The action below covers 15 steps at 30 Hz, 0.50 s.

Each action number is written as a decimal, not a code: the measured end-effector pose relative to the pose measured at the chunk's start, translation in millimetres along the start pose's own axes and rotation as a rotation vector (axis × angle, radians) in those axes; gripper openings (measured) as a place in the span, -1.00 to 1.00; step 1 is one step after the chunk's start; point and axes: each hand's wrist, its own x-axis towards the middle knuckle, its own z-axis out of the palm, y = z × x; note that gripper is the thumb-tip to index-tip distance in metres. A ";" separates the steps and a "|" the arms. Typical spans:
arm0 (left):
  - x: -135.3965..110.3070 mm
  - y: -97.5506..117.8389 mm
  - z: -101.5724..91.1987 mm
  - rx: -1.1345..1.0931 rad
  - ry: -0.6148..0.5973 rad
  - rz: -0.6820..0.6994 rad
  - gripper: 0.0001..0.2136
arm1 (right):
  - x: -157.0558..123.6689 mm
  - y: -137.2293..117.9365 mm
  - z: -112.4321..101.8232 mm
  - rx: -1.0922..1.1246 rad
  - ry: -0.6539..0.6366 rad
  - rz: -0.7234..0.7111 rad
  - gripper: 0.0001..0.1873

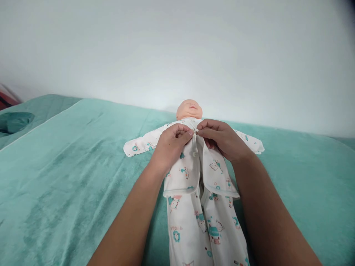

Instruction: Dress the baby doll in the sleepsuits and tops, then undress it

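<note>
Doll (191,110) inside jacket (181,181) (parted below); left fingers (186,137), right fingers (208,133) pinching front.

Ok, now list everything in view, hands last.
Doll: one, peach head showing, face up on the blanket
Shirt: one, white with prints, on the doll, front partly open
Trousers: one pair, white with prints, below the shirt
Blanket: one, teal, beneath the doll
Wall: one, pale, behind
Red item: one, unclear, left edge
Left hand: one, bare, fingers pinching shirt front
Right hand: one, bare, fingers pinching shirt front
</note>
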 end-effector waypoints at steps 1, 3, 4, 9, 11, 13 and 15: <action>0.1 -0.3 1.7 -0.010 0.006 0.005 -0.90 | 0.1 0.7 -0.4 0.010 -0.003 -0.003 -0.89; 0.3 -0.9 4.7 -0.023 0.020 0.009 -0.93 | 0.0 1.6 -0.9 0.030 -0.014 -0.006 -0.87; 0.2 -1.2 5.8 -0.030 0.027 0.007 -0.95 | -0.1 1.7 -0.9 0.036 -0.022 -0.006 -0.87; -0.1 -1.6 7.8 -0.053 0.039 -0.012 -0.96 | -1.7 -0.3 -0.7 0.032 -0.050 -0.019 -0.86; 0.3 -2.1 7.7 -0.059 0.040 -0.015 -0.95 | -2.4 -0.7 -1.1 0.040 -0.063 -0.023 -0.85; 1.0 -3.3 7.5 -0.064 0.039 -0.007 -0.95 | -2.7 -0.3 -1.9 0.071 -0.088 -0.027 -0.82; 1.7 -4.8 7.2 -0.063 0.033 0.008 -0.95 | -2.8 0.4 -2.6 0.103 -0.116 -0.041 -0.81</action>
